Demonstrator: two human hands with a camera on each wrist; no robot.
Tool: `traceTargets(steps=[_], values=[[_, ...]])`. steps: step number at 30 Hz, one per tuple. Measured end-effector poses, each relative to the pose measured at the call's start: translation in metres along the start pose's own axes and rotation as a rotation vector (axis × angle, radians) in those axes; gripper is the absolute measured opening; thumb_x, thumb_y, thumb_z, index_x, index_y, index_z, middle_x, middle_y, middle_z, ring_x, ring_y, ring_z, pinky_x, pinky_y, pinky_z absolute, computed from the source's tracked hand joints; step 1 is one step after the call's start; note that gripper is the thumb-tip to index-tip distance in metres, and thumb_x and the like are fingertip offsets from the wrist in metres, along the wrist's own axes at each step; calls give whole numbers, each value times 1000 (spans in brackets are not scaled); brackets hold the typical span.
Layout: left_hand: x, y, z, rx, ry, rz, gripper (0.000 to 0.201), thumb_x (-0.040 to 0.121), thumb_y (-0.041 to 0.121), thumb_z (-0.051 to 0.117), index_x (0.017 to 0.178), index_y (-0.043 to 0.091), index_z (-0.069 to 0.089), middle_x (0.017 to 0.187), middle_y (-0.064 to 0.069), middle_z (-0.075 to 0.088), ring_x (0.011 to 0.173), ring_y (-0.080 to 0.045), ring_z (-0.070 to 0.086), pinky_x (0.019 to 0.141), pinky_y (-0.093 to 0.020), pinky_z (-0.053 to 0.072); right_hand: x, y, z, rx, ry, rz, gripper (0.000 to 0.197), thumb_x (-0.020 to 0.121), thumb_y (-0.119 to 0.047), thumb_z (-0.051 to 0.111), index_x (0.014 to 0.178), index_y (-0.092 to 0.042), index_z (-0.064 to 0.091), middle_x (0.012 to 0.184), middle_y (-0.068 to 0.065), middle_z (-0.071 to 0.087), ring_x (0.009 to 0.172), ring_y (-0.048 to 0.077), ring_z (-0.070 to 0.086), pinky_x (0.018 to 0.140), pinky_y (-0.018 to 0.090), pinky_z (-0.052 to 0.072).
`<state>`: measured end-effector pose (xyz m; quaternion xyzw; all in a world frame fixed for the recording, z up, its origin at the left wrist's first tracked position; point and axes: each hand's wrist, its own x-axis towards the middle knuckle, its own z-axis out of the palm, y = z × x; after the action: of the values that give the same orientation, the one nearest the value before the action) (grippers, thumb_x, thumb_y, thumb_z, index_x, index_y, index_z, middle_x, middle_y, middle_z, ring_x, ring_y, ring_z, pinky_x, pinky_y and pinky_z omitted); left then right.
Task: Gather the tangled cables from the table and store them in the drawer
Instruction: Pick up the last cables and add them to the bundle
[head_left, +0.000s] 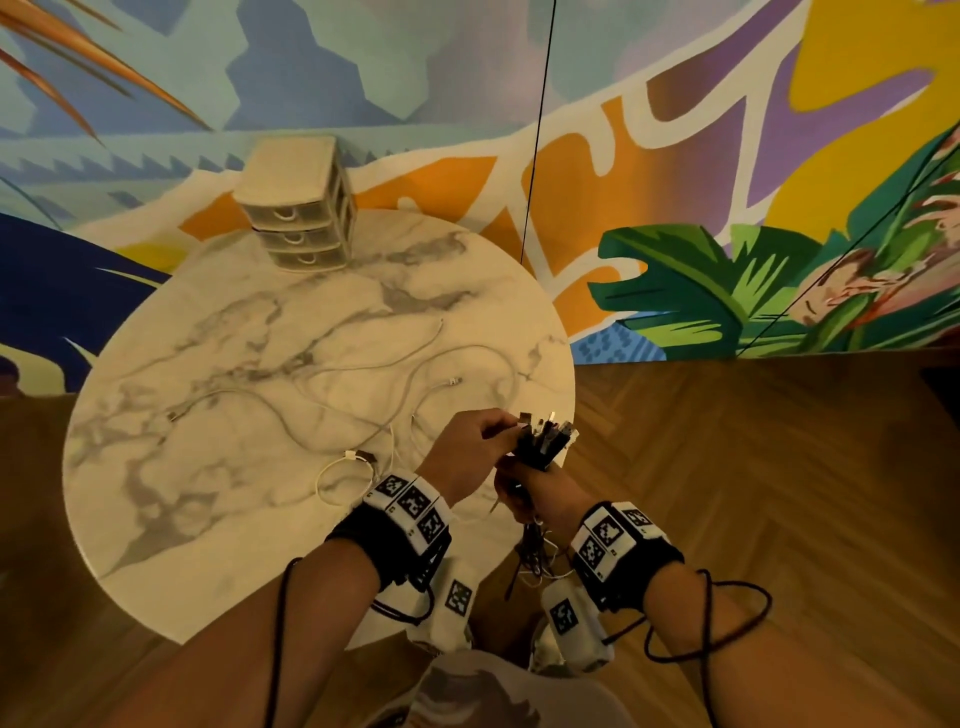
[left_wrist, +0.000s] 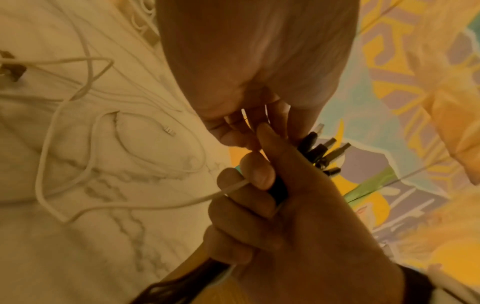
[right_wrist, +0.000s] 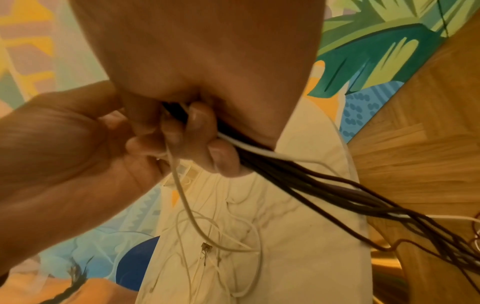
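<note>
**Op:** Holding a bundle of dark cables (head_left: 543, 441) in my right hand (head_left: 524, 488), fist wrapped round it, plug ends up, tails hanging off the near table (head_left: 156, 519) edge. My left hand (head_left: 467, 441) pinches one white cable (left_wrist: 145, 205) at the bundle's top; the hands touch.

**Obs:** Where are the remaining cables?

**Op:** White cables (head_left: 322, 395) lie loose on the marble, ahead and left of both hands, running mostly left to right. My left hand is nearer.

**Obs:** And the drawers?

**Op:** Small drawer unit (head_left: 301, 213) at the far edge, well apart from my hands, beyond the loose cables. All three drawers look closed. I judge gathering comes first, left hand reaching.
</note>
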<state>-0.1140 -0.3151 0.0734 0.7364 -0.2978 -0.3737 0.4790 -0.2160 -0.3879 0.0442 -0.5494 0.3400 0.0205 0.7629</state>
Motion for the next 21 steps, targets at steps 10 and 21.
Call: traceTargets(steps=[10, 21], values=[[-26, -34, 9, 60, -48, -45, 25, 89, 16, 60, 112, 27, 62, 100, 7, 66, 68, -3, 53, 65, -15, 43, 1, 10, -10, 132, 342, -115, 48, 97, -30, 50, 52, -14, 42, 53, 2, 47, 48, 14, 43, 50, 25, 36], [-45, -117, -57, 524, 36, -195, 27, 94, 29, 53, 91, 6, 68, 82, -1, 59, 84, -22, 58, 67, -19, 33, 3, 9, -61, 884, 450, -40, 59, 97, -35, 46, 43, -18, 32, 40, -2, 28, 35, 14, 32, 48, 28, 40]])
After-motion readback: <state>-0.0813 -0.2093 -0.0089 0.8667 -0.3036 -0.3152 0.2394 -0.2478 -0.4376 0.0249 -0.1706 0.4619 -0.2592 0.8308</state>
